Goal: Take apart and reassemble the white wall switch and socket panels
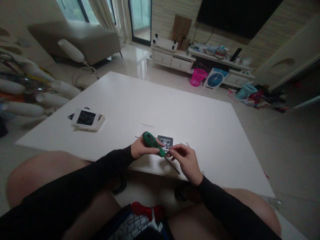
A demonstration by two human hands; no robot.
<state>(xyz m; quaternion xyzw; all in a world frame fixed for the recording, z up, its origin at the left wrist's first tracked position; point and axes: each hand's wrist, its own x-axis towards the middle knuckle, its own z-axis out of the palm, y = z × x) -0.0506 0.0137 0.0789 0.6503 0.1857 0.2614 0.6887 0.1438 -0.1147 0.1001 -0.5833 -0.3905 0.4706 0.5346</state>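
My left hand (pixel 140 148) is closed around a green-handled screwdriver (pixel 150 141), its metal shaft slanting down to the right toward the table's front edge. Just behind the handle is a small grey and black socket module (pixel 165 141), partly covered by my fingers. My right hand (pixel 184 158) is at the module's right side, thumb and forefinger pinched together; whatever is between them is too small to make out. A thin white frame (pixel 145 130) lies flat on the table behind the screwdriver.
The white table (pixel 190 110) spreads out before me. At its left sits a stack of white plates (pixel 87 119) with dark centres. Small thin pieces (pixel 187 144) lie right of the module. Beyond the table stand a pink basket (pixel 198 77), a low cabinet (pixel 172 60) and a sofa (pixel 82 40).
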